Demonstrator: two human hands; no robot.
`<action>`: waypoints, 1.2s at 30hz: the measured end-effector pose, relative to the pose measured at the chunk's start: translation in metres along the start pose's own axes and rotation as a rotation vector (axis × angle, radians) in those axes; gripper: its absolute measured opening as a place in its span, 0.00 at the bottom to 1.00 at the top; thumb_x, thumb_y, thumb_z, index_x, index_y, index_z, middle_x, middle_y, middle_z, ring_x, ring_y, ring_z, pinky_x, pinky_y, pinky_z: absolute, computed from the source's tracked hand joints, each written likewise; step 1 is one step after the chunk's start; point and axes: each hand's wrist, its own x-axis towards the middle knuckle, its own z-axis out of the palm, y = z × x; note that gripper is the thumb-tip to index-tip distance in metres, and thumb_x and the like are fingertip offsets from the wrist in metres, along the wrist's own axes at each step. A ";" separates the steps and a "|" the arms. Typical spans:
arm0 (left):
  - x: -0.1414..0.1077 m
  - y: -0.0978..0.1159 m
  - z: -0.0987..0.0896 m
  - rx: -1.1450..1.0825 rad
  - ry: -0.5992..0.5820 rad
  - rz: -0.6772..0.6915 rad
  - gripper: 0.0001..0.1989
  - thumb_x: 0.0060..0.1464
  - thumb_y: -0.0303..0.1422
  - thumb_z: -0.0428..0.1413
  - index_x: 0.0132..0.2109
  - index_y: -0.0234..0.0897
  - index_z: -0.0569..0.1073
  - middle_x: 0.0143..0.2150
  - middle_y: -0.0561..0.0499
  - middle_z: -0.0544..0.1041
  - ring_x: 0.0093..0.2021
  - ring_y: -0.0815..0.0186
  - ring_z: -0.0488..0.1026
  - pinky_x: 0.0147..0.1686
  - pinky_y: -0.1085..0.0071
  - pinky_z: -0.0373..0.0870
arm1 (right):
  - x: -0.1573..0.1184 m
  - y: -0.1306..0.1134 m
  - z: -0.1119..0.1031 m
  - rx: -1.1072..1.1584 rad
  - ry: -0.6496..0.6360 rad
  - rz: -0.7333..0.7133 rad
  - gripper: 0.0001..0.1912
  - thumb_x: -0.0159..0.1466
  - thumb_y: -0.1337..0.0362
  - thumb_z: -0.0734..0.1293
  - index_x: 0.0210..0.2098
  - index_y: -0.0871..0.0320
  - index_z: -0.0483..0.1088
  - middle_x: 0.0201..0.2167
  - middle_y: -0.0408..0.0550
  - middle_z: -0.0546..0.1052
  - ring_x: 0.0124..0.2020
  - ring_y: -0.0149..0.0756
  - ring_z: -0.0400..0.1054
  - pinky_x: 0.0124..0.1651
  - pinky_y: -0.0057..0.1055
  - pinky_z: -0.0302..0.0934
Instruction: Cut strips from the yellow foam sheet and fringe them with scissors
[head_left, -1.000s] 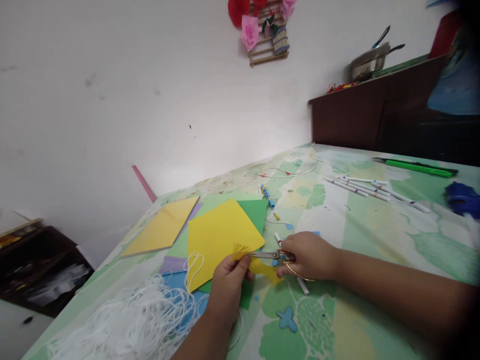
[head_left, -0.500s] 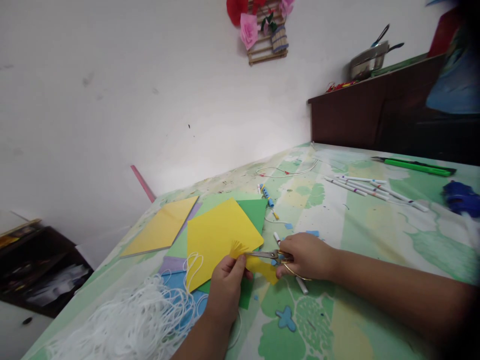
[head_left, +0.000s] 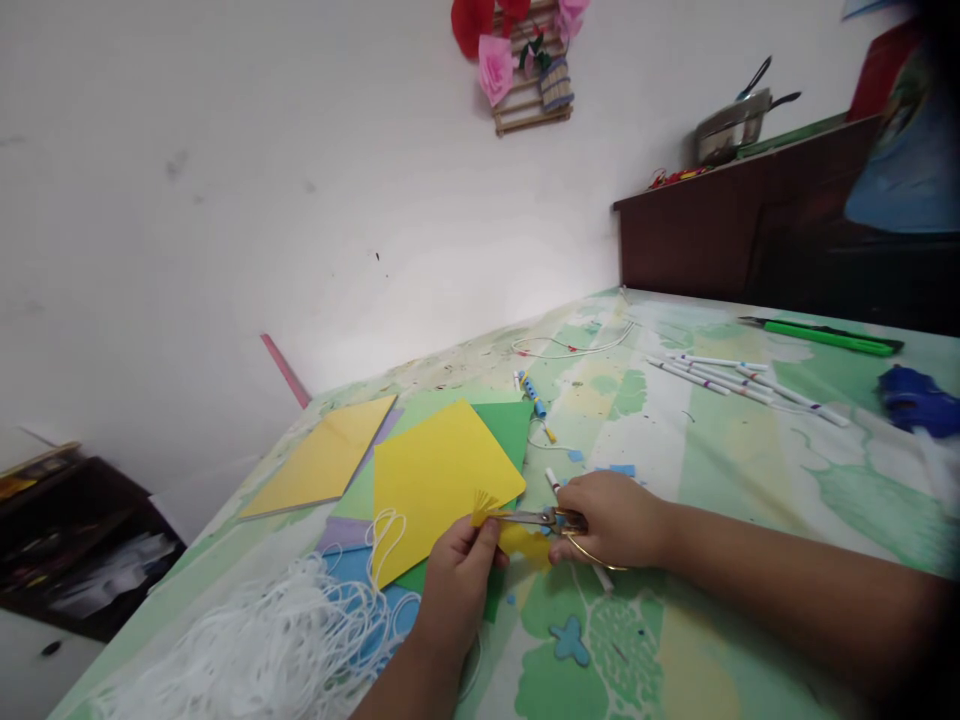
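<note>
My left hand [head_left: 463, 570] pinches a narrow yellow paper strip [head_left: 525, 546] whose left end is cut into a thin fringe [head_left: 484, 506]. My right hand [head_left: 609, 518] is closed round the gold handles of the scissors [head_left: 546, 517], one handle loop standing out below the fingers. The blades point left and reach the strip at my left fingertips. Behind the fringe lies a large yellow sheet [head_left: 435, 470], on top of green paper [head_left: 508, 432]. A white stick [head_left: 602, 578] lies partly under my right hand.
White string [head_left: 247, 640] is heaped at front left, beside a yellow pad [head_left: 322, 455]. A blue cross-shaped piece [head_left: 571, 640] lies at the front. White sticks [head_left: 712, 377], a green cutter [head_left: 829, 337] and a blue object [head_left: 919, 400] are on the right.
The scissor blades look more closed on the strip, and the fringe has shifted slightly right. My hands have otherwise hardly moved; the view has shifted a little.
</note>
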 end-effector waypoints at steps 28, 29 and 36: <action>0.002 0.000 0.001 -0.039 -0.033 -0.041 0.12 0.41 0.38 0.53 0.18 0.34 0.66 0.13 0.56 0.66 0.17 0.72 0.60 0.19 0.77 0.54 | 0.003 0.007 0.005 -0.011 0.003 -0.023 0.27 0.47 0.39 0.54 0.25 0.57 0.66 0.22 0.46 0.71 0.24 0.37 0.64 0.19 0.27 0.42; 0.002 0.000 0.001 -0.046 -0.048 -0.032 0.12 0.41 0.38 0.53 0.19 0.34 0.67 0.13 0.56 0.66 0.18 0.72 0.60 0.20 0.77 0.54 | 0.003 0.008 0.005 -0.007 0.006 -0.027 0.27 0.48 0.40 0.54 0.24 0.57 0.66 0.22 0.46 0.71 0.23 0.37 0.64 0.19 0.27 0.42; 0.010 -0.011 0.000 -0.163 -0.022 -0.106 0.12 0.40 0.39 0.54 0.20 0.33 0.68 0.13 0.55 0.67 0.16 0.73 0.61 0.18 0.77 0.55 | 0.002 0.007 0.001 0.001 0.009 -0.019 0.25 0.49 0.41 0.54 0.25 0.57 0.65 0.22 0.46 0.70 0.24 0.36 0.63 0.20 0.26 0.42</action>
